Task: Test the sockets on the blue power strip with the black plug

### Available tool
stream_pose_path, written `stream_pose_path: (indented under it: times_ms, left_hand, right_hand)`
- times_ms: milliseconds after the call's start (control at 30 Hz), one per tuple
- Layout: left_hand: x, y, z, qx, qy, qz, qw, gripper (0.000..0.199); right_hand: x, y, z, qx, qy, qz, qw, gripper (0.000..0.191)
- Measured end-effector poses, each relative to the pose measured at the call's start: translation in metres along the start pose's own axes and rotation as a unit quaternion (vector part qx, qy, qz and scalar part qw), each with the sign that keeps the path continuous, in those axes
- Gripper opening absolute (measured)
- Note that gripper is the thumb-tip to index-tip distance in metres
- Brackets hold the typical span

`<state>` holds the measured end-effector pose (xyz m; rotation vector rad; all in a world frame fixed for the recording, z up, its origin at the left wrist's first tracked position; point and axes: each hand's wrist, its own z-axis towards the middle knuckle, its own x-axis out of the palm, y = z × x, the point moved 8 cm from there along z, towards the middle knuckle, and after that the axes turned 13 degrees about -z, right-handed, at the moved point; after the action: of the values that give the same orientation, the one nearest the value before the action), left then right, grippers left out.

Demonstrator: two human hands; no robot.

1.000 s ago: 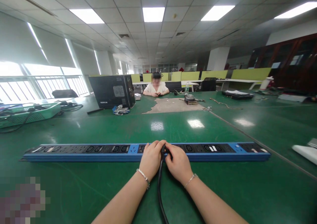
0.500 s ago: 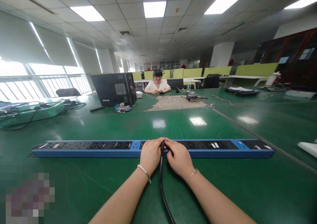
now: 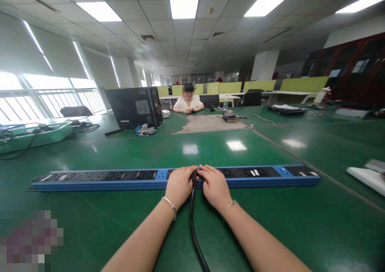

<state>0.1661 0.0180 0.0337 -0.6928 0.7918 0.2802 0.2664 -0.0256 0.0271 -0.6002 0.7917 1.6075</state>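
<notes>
A long blue and black power strip [image 3: 129, 183] lies across the green table, its row of sockets facing up. My left hand [image 3: 179, 187] rests over its middle, fingers curled beside the head of a black cable [image 3: 193, 220]. My right hand [image 3: 215, 185] is bent over the strip just to the right of the cable, its fingertips close to those of my left hand. Both hands are closed around the cable's end where it meets the strip. The contact between plug and socket is hidden by my fingers. From there the cable runs down toward the front table edge.
A black computer case [image 3: 135, 107] and gloves [image 3: 146, 130] stand behind to the left, beside a green basket [image 3: 51, 133] of cables. A person [image 3: 188, 101] sits across the table. A round metal device [image 3: 229, 116] lies farther back; a white object [image 3: 365, 179] is at right.
The whole view has shifted slightly, with the strip and table items now a little farther left. My hands keep nearly the same place on the strip and cable.
</notes>
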Motion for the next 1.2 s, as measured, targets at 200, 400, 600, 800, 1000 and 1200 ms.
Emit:
stream_pose_path:
  times_ms: [200, 400, 600, 800, 1000, 1200]
  left_hand:
    - [0.002, -0.002, -0.002, 0.015, -0.049, -0.024, 0.998, 0.027]
    - [-0.029, 0.014, -0.002, -0.034, -0.192, -0.105, 0.975, 0.032]
    - [-0.090, 0.083, -0.015, -0.165, -0.195, -0.089, 0.963, 0.034]
    - [-0.089, 0.108, -0.029, -0.154, -0.059, -0.116, 0.979, 0.032]
    - [-0.081, 0.103, -0.027, -0.153, -0.034, -0.089, 0.984, 0.032]
    - [-0.076, 0.088, -0.028, -0.093, -0.015, 0.007, 0.995, 0.028]
  right_hand:
    - [0.002, 0.000, -0.001, 0.021, -0.004, -0.019, 1.000, 0.051]
    - [0.005, -0.001, -0.001, 0.014, 0.006, -0.023, 1.000, 0.045]
    - [0.007, -0.003, -0.002, 0.021, 0.005, -0.023, 1.000, 0.042]
    - [0.008, -0.004, -0.001, 0.024, 0.020, -0.030, 0.999, 0.042]
    - [0.008, -0.004, -0.001, 0.021, 0.018, -0.034, 0.999, 0.043]
    - [0.008, -0.004, -0.001, 0.028, 0.017, -0.029, 0.999, 0.043]
